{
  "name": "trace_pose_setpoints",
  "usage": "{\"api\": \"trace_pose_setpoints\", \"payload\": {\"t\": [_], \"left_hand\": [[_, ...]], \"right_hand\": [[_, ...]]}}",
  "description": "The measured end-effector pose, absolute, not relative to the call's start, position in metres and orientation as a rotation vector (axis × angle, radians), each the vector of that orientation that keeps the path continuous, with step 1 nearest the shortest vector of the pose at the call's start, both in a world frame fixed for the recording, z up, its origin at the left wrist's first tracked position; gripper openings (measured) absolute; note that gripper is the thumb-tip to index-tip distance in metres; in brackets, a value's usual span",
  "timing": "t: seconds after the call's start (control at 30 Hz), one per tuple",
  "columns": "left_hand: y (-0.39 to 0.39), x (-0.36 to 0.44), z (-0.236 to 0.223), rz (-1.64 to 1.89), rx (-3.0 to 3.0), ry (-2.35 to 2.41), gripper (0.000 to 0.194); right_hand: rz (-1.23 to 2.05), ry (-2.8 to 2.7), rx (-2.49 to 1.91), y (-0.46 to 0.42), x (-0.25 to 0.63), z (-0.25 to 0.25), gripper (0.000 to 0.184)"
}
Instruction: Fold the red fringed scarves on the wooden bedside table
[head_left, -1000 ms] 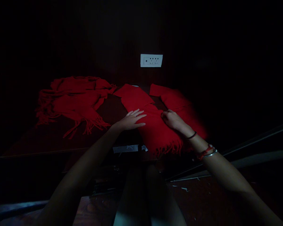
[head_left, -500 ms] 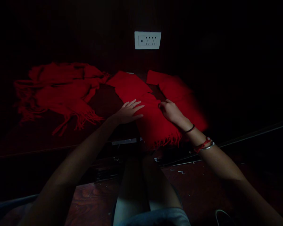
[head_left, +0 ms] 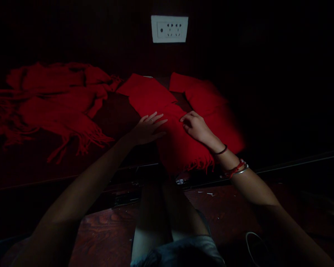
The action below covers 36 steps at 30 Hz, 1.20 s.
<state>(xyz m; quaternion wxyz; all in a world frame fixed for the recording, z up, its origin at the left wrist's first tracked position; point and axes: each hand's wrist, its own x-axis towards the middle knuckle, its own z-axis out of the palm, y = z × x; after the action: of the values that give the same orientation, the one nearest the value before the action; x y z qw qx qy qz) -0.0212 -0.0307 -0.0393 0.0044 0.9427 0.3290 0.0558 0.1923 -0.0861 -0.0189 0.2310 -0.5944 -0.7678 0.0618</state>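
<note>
A red fringed scarf (head_left: 180, 148) lies partly folded on a dark low table (head_left: 119, 122), its fringe hanging over the front edge. My left hand (head_left: 147, 128) rests flat on the scarf's left side with the fingers stretched out. My right hand (head_left: 195, 126) lies on the scarf just to the right, its fingers curled and pinching the cloth. The wrist of that hand carries red and silver bracelets.
A second red scarf (head_left: 52, 104) lies crumpled on the left of the table. A white wall socket (head_left: 169, 29) sits on the dark wall behind. My knees (head_left: 167, 207) show below, over a reddish wooden floor. The room is very dark.
The view has tilted down, so the socket and scarves sit higher in the picture. Both hands stay on the scarf and have shifted slightly left.
</note>
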Motion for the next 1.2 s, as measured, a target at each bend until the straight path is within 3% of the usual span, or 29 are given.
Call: {"api": "trace_pose_setpoints", "payload": {"t": [0.47,0.83,1.0,1.2], "left_hand": [[-0.029,-0.022,-0.04,0.215,2.943,1.032,0.055],[-0.031,-0.024,-0.042,0.238,2.979,1.007,0.057],[-0.041,-0.02,-0.035,0.264,2.976,0.902,0.054],[-0.052,-0.014,-0.036,0.163,2.992,0.684,0.051]], "right_hand": [[0.243,-2.002,-1.51,-0.079,0.197,-0.012,0.025],[0.049,-2.193,-1.649,-0.111,0.206,-0.015,0.032],[0.236,-2.134,-1.766,-0.115,0.21,-0.01,0.036],[0.701,-1.852,-1.604,-0.115,0.218,0.003,0.041]]}}
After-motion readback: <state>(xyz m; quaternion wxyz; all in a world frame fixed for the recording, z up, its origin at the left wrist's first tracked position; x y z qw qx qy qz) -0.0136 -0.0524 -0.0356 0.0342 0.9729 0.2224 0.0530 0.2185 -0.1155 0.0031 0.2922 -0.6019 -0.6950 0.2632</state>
